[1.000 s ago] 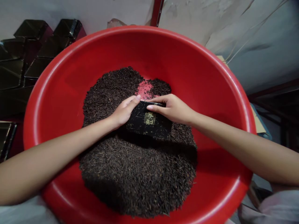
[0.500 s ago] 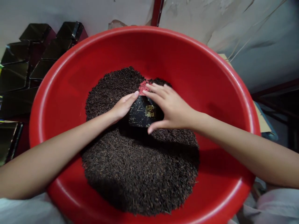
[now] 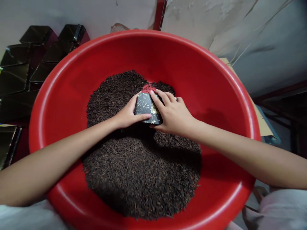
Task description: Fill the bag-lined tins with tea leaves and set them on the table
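Note:
A black tea tin (image 3: 144, 101) with pale gold flecks and a gold label is held above a heap of loose dark tea leaves (image 3: 141, 172). My left hand (image 3: 127, 114) grips its left side, thumb lying across the near part. Around the right side wraps my right hand (image 3: 174, 112), its fingers reaching over the far part and covering some of the label. The underside of the tin is hidden. Both hands are over the wide red basin (image 3: 196, 64) that holds the leaves.
Several dark, shiny tins (image 3: 15, 76) are stacked left of the basin. A pale wall (image 3: 203, 22) rises behind it. Cardboard (image 3: 261, 123) lies at the right, and a red post (image 3: 160, 14) stands at the back.
My right hand has closed from spread fingers onto the tin. My left thumb has moved to its near part. The tin has tilted, its flecked face now looking brighter.

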Demonstrator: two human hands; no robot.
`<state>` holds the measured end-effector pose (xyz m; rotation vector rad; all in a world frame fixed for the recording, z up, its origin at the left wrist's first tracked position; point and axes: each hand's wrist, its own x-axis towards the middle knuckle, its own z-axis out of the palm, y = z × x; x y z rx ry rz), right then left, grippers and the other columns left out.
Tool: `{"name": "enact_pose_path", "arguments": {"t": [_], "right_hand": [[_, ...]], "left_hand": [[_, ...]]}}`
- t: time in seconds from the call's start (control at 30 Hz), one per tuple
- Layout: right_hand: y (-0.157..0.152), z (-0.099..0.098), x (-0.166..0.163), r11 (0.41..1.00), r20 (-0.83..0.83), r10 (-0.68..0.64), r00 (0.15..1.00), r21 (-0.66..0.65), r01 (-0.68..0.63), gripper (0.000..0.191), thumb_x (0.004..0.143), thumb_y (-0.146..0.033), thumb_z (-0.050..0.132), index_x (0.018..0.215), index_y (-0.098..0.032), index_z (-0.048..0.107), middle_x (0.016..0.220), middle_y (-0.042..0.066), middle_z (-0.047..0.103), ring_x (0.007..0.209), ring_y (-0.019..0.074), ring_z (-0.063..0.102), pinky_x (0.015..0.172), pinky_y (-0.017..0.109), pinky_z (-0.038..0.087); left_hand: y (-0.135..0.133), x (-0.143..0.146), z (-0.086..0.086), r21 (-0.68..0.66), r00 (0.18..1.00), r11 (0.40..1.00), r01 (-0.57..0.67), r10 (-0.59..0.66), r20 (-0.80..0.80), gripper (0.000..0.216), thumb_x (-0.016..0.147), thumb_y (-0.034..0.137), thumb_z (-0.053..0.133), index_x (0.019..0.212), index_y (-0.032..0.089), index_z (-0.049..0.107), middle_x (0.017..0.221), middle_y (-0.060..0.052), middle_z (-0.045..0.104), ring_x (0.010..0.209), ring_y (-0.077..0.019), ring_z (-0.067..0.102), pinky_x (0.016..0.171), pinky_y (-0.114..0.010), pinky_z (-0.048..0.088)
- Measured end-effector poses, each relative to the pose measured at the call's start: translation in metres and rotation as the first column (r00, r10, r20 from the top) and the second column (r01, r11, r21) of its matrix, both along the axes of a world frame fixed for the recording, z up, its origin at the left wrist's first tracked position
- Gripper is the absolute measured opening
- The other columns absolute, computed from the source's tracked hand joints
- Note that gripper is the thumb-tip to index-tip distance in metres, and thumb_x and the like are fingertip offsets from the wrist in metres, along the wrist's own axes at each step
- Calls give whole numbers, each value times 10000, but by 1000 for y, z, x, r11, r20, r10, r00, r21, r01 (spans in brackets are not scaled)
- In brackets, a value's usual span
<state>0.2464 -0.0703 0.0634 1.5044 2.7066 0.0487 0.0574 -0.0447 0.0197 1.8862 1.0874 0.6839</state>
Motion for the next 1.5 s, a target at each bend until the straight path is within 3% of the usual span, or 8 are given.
{"name": "enact_pose_path", "arguments": {"t": [0.2, 0.33, 0.47, 0.7, 0.87, 0.97, 1.2, 1.5], "right_hand": [[2, -4, 4, 1000, -97, -12, 995, 19, 14, 953, 672, -493, 683, 1428, -92, 264, 1419, 235, 336, 1248, 408, 347, 922, 542, 377], [18, -5, 13, 998, -227, -63, 972, 0, 65, 856, 680, -492, 673, 1393, -137, 361, 1401, 209, 374, 1240, 396, 379, 914, 559, 388], [24, 14, 23, 989, -323, -66, 944, 103, 104, 814, 692, -545, 645, 1381, -200, 386, 1402, 169, 371, 1252, 390, 354, 927, 589, 355], [-16, 64, 31, 936, -290, -124, 949, 282, 209, 826, 735, -555, 594, 1432, -235, 288, 1484, 124, 234, 1338, 357, 229, 1017, 570, 274], [-60, 82, 59, 865, -342, -179, 923, 393, 313, 765, 769, -585, 523, 1423, -245, 319, 1485, 86, 233, 1339, 329, 257, 1047, 533, 270], [-79, 96, 89, 740, -418, -186, 889, 535, 406, 687, 799, -547, 503, 1387, -208, 397, 1462, 105, 274, 1325, 321, 294, 1050, 494, 283], [-90, 100, 180, 530, -480, -411, 775, 566, 631, 801, 752, -587, 558, 1409, -180, 349, 1470, 138, 253, 1310, 405, 261, 1033, 545, 259], [-29, -7, 267, 350, -634, -673, 382, 182, 919, 670, 691, -486, 623, 1297, -226, 505, 1355, 154, 420, 1192, 364, 396, 919, 548, 337]], "left_hand": [[10, -15, -19, 133, 988, 987, -85, 101, -117, 665, 893, 597, 146, 1247, 124, 453, 1304, -140, 497, 1235, -252, 439, 1083, -431, 294], [8, -20, -29, 46, 882, 996, -75, 88, -464, 430, 858, 446, 382, 1027, 116, 600, 1084, -127, 595, 1057, -260, 553, 978, -417, 409], [-2, -14, -23, 123, 874, 991, 46, 19, -485, 449, 804, 335, 517, 1202, 127, 499, 1167, -131, 566, 1096, -277, 549, 970, -435, 424], [-16, 22, 42, 598, 985, 793, -119, 168, -26, 1019, 615, 592, 736, 1401, 223, 204, 1416, -142, 328, 1310, -310, 347, 1106, -453, 299], [-22, 68, 89, 791, 998, 609, -60, 55, 33, 940, 676, 551, 720, 1418, 257, 222, 1425, -90, 364, 1326, -280, 345, 1123, -374, 268], [-19, 105, 108, 850, 1000, 526, -20, 3, 22, 924, 714, 474, 720, 1433, 287, 170, 1469, -29, 330, 1329, -257, 353, 1110, -335, 276], [9, 230, 135, 767, 924, 590, 250, -382, -8, 784, 804, 390, 627, 1425, 148, 214, 1510, -77, 253, 1380, -228, 269, 1116, -303, 256], [52, 357, 75, 324, 873, 820, 471, -380, -307, 551, 600, 191, 686, 1121, 62, 561, 1124, -150, 619, 1084, -333, 552, 938, -391, 419]]}}
